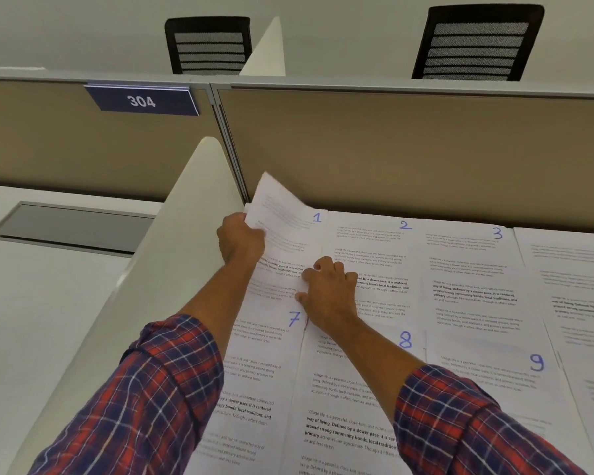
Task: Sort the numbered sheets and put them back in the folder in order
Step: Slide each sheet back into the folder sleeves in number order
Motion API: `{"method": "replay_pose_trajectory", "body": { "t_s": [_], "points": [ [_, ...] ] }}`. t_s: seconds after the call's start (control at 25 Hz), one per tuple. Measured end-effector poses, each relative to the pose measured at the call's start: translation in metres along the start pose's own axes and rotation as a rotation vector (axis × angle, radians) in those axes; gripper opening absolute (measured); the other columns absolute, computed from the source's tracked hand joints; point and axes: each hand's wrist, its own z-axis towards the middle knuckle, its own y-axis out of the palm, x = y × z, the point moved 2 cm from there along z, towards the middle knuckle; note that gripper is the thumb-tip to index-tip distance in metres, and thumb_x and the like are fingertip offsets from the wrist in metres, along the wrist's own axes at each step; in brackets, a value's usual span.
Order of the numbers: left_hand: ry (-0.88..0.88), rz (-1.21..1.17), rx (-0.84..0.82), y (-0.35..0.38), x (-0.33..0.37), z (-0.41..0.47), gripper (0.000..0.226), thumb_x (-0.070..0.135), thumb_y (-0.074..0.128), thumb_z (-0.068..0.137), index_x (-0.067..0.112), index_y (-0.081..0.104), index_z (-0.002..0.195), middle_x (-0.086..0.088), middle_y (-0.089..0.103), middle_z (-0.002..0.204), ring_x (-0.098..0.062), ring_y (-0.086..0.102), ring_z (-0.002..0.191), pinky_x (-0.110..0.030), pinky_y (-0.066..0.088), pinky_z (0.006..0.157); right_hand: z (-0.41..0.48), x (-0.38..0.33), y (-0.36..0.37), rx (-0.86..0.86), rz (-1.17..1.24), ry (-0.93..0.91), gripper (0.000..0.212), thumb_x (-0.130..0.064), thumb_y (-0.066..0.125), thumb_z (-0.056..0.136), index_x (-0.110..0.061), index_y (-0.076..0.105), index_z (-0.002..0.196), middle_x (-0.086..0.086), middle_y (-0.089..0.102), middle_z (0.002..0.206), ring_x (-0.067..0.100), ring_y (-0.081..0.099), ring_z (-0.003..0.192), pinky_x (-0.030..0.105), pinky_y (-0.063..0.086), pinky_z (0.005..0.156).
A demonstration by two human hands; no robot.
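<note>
White printed sheets with blue handwritten numbers lie in rows on the desk. Sheet 1 (288, 228) is at the far left, its left edge lifted and curled up. My left hand (240, 240) grips that lifted left edge. My right hand (330, 289) pinches the lower right part of sheet 1, beside sheet 2 (374, 241). Sheet 3 (467, 255) and sheet 4 (576, 265) follow to the right. In the near row lie sheet 7 (264, 358), sheet 8 (343, 406) and sheet 9 (487, 365). No folder is in view.
A white side divider (172, 269) rises just left of the sheets. A tan partition wall (408, 149) closes the back of the desk, with a blue plate reading 304 (141, 101). Two black chairs (208, 46) stand beyond it. The neighbouring desk has a grey cable slot (72, 224).
</note>
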Motion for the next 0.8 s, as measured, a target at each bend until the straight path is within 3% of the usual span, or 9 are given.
{"method": "replay_pose_trajectory", "body": {
  "t_s": [0.16, 0.32, 0.48, 0.56, 0.68, 0.8],
  "points": [
    [0.181, -0.105, -0.047, -0.016, 0.034, -0.022, 0.013, 0.026, 0.077, 0.094, 0.019, 0.074, 0.104, -0.003, 0.076, 0.103, -0.021, 0.074, 0.081, -0.040, 0.066, 0.072, -0.009, 0.006, -0.012, 0.111, 0.276, 0.094, 0.066, -0.042, 0.065, 0.100, -0.022, 0.038, 0.157, 0.004, 0.041, 0.156, 0.025, 0.039, 0.142, 0.045, 0.030, 0.117],
    [0.422, -0.194, -0.083, -0.039, 0.069, -0.055, 0.018, 0.034, 0.073, 0.097, 0.017, 0.074, 0.104, 0.003, 0.075, 0.097, -0.014, 0.074, 0.083, -0.035, 0.065, 0.071, -0.017, 0.027, -0.042, 0.228, 0.679, 0.241, 0.075, -0.036, 0.068, 0.100, -0.018, 0.030, 0.162, 0.007, 0.039, 0.161, 0.026, 0.037, 0.148, 0.047, 0.029, 0.123],
    [0.613, -0.338, -0.175, -0.070, 0.094, -0.097, 0.014, 0.024, 0.069, 0.100, 0.015, 0.076, 0.110, 0.001, 0.078, 0.101, -0.015, 0.076, 0.088, -0.038, 0.066, 0.075, -0.042, 0.054, -0.077, 0.304, 0.962, 0.288, 0.078, -0.034, 0.068, 0.101, -0.020, 0.025, 0.165, 0.003, 0.034, 0.167, 0.022, 0.036, 0.151, 0.047, 0.034, 0.124],
    [0.629, -0.417, -0.219, -0.082, 0.101, -0.123, 0.011, 0.019, 0.069, 0.101, 0.017, 0.074, 0.110, -0.001, 0.078, 0.103, -0.018, 0.077, 0.091, -0.041, 0.066, 0.077, -0.063, 0.066, -0.096, 0.327, 1.045, 0.286, 0.079, -0.034, 0.069, 0.101, -0.019, 0.025, 0.165, 0.001, 0.035, 0.166, 0.020, 0.038, 0.150, 0.044, 0.036, 0.123],
    [0.548, -0.542, -0.282, -0.090, 0.102, -0.163, 0.014, 0.017, 0.068, 0.101, 0.017, 0.073, 0.114, -0.001, 0.079, 0.106, -0.023, 0.077, 0.095, -0.043, 0.065, 0.080, -0.103, 0.084, -0.120, 0.319, 1.139, 0.241, 0.073, -0.036, 0.069, 0.100, -0.018, 0.034, 0.161, -0.004, 0.048, 0.155, 0.015, 0.048, 0.140, 0.036, 0.046, 0.111],
    [0.423, -0.704, -0.352, -0.086, 0.100, -0.210, 0.021, 0.013, 0.067, 0.101, 0.012, 0.071, 0.122, -0.001, 0.079, 0.112, -0.027, 0.076, 0.101, -0.042, 0.064, 0.082, -0.151, 0.108, -0.138, 0.287, 1.217, 0.198, 0.042, -0.027, 0.069, 0.101, -0.015, 0.060, 0.140, -0.007, 0.069, 0.129, 0.014, 0.067, 0.118, 0.016, 0.054, 0.082]
  ]
}}
